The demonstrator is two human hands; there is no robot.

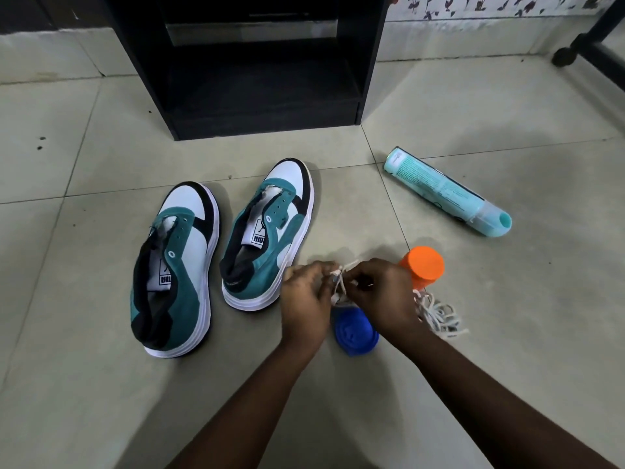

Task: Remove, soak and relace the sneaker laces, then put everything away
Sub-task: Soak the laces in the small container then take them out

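Two teal, white and black sneakers stand unlaced on the tiled floor, the left sneaker (pixel 176 269) and the right sneaker (pixel 270 235), toes pointing away from me. Just right of them my left hand (pixel 306 299) and my right hand (pixel 382 292) pinch a white lace (pixel 341 282) between them, above a blue cup (pixel 355 331). An orange cup (pixel 424 265) stands behind my right hand. A loose pile of white lace (pixel 439 314) lies on the floor to the right of my right wrist.
A teal spray can (pixel 443 191) lies on its side at the right. A black open cabinet (pixel 250 62) stands at the back, behind the sneakers. A dark furniture leg (pixel 571 52) sits at the far right corner.
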